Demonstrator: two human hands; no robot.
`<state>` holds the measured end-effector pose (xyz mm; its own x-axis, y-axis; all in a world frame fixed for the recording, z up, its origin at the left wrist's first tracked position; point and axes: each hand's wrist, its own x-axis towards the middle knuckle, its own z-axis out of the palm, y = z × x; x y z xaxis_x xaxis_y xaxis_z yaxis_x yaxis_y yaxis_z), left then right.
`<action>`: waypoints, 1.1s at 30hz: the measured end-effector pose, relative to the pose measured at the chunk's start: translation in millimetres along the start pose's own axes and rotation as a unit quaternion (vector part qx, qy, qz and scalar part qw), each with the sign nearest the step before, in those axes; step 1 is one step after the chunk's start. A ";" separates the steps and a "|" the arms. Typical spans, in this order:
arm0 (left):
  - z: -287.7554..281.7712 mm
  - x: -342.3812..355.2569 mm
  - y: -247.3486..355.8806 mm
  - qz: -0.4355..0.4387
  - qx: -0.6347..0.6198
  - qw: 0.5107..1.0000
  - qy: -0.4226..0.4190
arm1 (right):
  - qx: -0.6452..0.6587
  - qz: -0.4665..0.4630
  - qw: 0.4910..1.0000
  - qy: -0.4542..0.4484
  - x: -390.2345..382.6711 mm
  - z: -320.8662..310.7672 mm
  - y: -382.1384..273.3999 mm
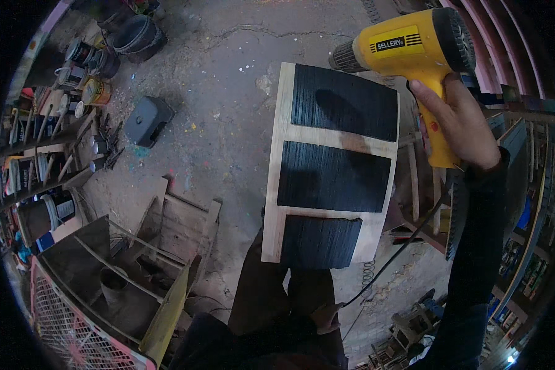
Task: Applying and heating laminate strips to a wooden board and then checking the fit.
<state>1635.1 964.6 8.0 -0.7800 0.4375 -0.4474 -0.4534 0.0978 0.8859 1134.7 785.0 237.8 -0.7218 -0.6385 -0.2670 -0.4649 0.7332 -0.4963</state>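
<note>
My right hand is wrapped round the handle of a yellow heat gun at the upper right. Its dark nozzle points left, above the far edge of a pale wooden board. Three black ribbed rectangles lie on the board, one behind another; the nearest reaches past the board's near edge. Shadows of the gun and hand fall across the board. Low in the middle, in front of my legs, my left hand is closed at the end of a visible stretch of black cord, which rises toward the gun.
A grey plastic step stool and a dark bucket stand on the paint-spotted floor. Paint cans crowd shelves at the left. Wooden frames and a pink-edged mesh rack are at the lower left. Pink strips lean at the upper right.
</note>
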 end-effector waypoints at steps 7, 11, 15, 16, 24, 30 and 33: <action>1.0 1.3 -1.9 -0.003 0.008 1.000 -0.002 | -0.010 0.035 0.999 0.029 -0.6 8.5 -3.0; 4.6 3.1 -3.3 0.000 0.009 1.000 -0.001 | -0.007 0.039 0.999 0.018 -2.0 9.7 0.7; 3.7 4.9 -3.9 0.000 0.013 1.000 0.000 | -0.015 0.033 0.999 0.022 -2.5 11.4 9.4; 2.7 2.9 -3.6 0.000 0.013 1.000 0.001 | -0.013 0.044 0.999 0.021 -1.8 11.6 12.3; -2.0 -4.8 -2.1 0.002 0.020 1.000 -0.013 | -0.048 0.035 0.997 0.038 -1.1 6.3 37.3; 3.0 -5.6 -6.9 0.006 0.024 1.000 -0.017 | -0.026 0.100 0.994 0.026 -5.5 -1.9 49.8; 4.3 -7.1 -9.8 0.007 0.025 1.000 -0.018 | -0.021 0.103 0.993 0.044 -9.7 -5.2 58.9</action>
<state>1646.9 964.4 3.0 -0.7696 0.4706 -0.4315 -0.4203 0.1354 0.8972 1111.7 835.6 215.5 -0.8453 -0.4522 -0.2845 -0.3222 0.8562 -0.4038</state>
